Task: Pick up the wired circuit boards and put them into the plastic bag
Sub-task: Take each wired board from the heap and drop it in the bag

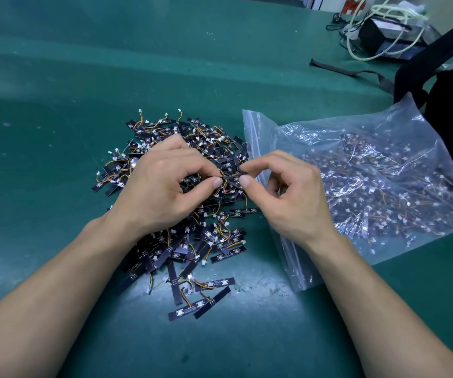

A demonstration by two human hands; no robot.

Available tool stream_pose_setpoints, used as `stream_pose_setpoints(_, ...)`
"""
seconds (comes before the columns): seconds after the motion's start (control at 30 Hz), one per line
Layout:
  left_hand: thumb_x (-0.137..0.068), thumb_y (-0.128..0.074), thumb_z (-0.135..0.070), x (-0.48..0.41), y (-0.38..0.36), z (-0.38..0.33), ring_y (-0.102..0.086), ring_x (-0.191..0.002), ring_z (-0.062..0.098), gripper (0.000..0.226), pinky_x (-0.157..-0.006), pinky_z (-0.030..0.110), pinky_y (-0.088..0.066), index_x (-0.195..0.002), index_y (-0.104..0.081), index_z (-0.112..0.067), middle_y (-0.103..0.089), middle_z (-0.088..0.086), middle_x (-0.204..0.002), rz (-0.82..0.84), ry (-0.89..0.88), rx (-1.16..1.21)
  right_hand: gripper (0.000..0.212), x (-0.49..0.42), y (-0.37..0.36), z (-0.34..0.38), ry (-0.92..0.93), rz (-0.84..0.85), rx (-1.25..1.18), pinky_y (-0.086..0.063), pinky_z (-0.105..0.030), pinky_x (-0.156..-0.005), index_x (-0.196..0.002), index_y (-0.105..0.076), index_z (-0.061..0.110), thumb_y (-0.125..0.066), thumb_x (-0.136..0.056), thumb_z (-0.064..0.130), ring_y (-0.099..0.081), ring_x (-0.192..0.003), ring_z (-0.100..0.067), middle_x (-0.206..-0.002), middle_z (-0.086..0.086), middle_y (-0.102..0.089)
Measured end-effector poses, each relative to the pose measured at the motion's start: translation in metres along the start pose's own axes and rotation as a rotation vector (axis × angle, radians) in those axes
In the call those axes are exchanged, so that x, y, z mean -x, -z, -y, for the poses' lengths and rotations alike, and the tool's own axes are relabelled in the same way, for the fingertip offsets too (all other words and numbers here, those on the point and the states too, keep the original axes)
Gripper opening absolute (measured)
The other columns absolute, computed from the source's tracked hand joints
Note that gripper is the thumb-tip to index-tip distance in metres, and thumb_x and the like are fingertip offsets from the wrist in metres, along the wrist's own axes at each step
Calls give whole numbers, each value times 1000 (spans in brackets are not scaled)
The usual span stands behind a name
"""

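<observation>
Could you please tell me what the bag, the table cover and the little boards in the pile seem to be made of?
The bag looks like thin clear plastic film: glossy, crinkled, contents visible through it. The table cover seems a green rubbery mat, matte and scuffed. The boards appear rigid black laminate strips with thin orange and yellow insulated wires and white plastic plugs.

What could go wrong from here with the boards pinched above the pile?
Tangling: the boards' wires in the pile interlock, so lifting the pinched board held between the left hand and right hand may drag neighbours along.
Missed drop: the plastic bag lies flat, its zip edge seemingly barely open, so boards could land on the green mat.
</observation>
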State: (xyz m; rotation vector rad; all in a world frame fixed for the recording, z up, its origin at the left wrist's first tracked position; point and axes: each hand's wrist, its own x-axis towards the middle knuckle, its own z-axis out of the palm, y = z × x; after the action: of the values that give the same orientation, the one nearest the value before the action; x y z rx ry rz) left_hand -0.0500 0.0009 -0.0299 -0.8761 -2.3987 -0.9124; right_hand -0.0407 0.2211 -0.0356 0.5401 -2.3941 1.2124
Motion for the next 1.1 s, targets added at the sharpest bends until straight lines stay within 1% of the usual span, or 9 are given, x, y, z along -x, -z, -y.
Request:
stream_pose_setpoints(0.13, -90, -73, -26, 0, 0, 3, -51, -76, 22, 14, -69, 38, -47, -86, -78, -15, -72, -5, -78, -12, 51, -8, 20, -5, 9, -11, -111, -33, 113, -39, -18, -63, -98, -74, 24, -80, -79, 29, -52, -58, 0, -87, 13, -64)
stream_pose_setpoints(0.2, -89, -74, -30, 0, 0, 3, -49, -76, 18, 14, -69, 35, -46, -84, -78, -18, -71, -8, -77, -19, 79, -14, 30, -5, 11, -15, -173, 4, 180, -44, -26, -68, -104, -72, 26, -83, -77, 33, -48, -62, 6, -89, 15, -64)
stream_pose_setpoints(0.4, -86, -70, -45, 0, 1, 4, -49, -76, 16, 26, -67, 33, -44, -78, -75, -21, -65, -16, -72, -28, 136, -19, 32, -7, 13, -16, -286, 4, 209, -56, -40, -72, -106, -70, 31, -73, -75, 28, -53, -58, -4, -79, 21, -68)
stream_pose_setpoints(0.5, -86, -73, -42, -2, 1, 2, -50, -78, 17, 22, -67, 37, -46, -79, -76, -22, -65, -16, -72, -24, 171, -40, 27, -9, 16, -16, -310, -86, 146, -57, -36, -72, -99, -72, 30, -66, -74, 21, -53, -56, -2, -72, 24, -67)
stream_pose_setpoints(0.67, -89, -68, -40, -11, 2, -7, -51, -80, 18, 20, -72, 39, -48, -86, -77, -24, -69, -12, -77, 14, 207, -76, 25, -11, 19, -13, -294, -242, 39, -46, -25, -58, -94, -71, 32, -67, -75, 15, -48, -49, -7, -70, 17, -66)
stream_pose_setpoints(0.8, -93, -65, -38, -25, -6, -18, -48, -83, 15, 16, -71, 35, -43, -89, -76, -27, -63, -13, -73, 113, 252, -89, 25, -12, 21, -10, -292, -298, -41, -40, -20, -57, -93, -72, 31, -65, -76, 14, -46, -49, -6, -71, 9, -67)
stream_pose_setpoints(0.93, -94, -64, -36, -44, -28, -39, -49, -86, 19, 16, -69, 34, -33, -89, -76, -26, -52, -16, -67, 156, 287, -141, 24, -12, 23, -5, -278, -320, -77, -40, -20, -55, -95, -72, 26, -65, -76, 14, -46, -48, -8, -71, 12, -65)
stream_pose_setpoints(1.03, -92, -61, -32, -59, -51, -62, -60, -88, 33, 20, -68, 35, -36, -79, -72, -20, -65, 4, -73, 216, 269, -186, 25, -12, 25, -1, -258, -339, -91, -40, -22, -54, -96, -71, 25, -63, -75, 13, -47, -47, -10, -71, 14, -65)
stream_pose_setpoints(1.1, -87, -57, -23, -65, -65, -74, -61, -84, 42, 26, -68, 38, -37, -62, -53, -18, -65, 16, -75, 249, 290, -164, 26, -12, 27, 1, -248, -354, -100, -41, -23, -55, -95, -70, 25, -61, -74, 12, -50, -48, -13, -73, 11, -66)
